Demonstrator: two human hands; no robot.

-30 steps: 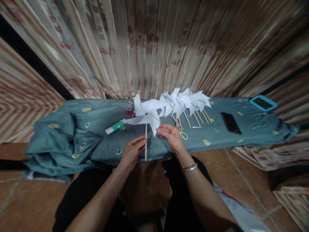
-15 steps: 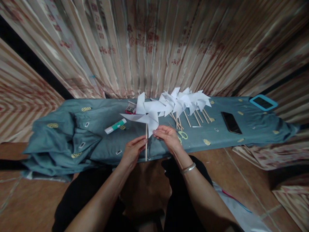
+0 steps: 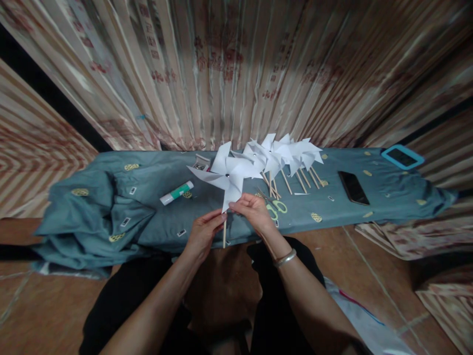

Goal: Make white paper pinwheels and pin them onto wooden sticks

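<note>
A white paper pinwheel (image 3: 232, 186) on a thin wooden stick is held up over the front edge of the cloth-covered table. My left hand (image 3: 204, 230) is closed on its stick, just below the lowest blade. With thumb and fingers, my right hand (image 3: 252, 211) pinches the tip of that blade. Behind and to the right, several finished-looking paper pinwheels (image 3: 295, 154) lie in an overlapping row, their sticks pointing toward me. A pair of scissors (image 3: 278, 207) with light green handles lies beside my right hand.
A glue stick (image 3: 177, 193) lies on the blue-green cloth (image 3: 155, 172) at left. Behind the held pinwheel sits a small open box (image 3: 201, 162) with metal bits. A phone (image 3: 354, 187) and a blue-framed device (image 3: 402, 157) lie at right. A curtain (image 3: 221, 74) hangs behind.
The pinwheel's blades have turned, so its lowest blade now hangs in front of the stick. My right hand has moved slightly left with the blade tip, and more of the scissors shows.
</note>
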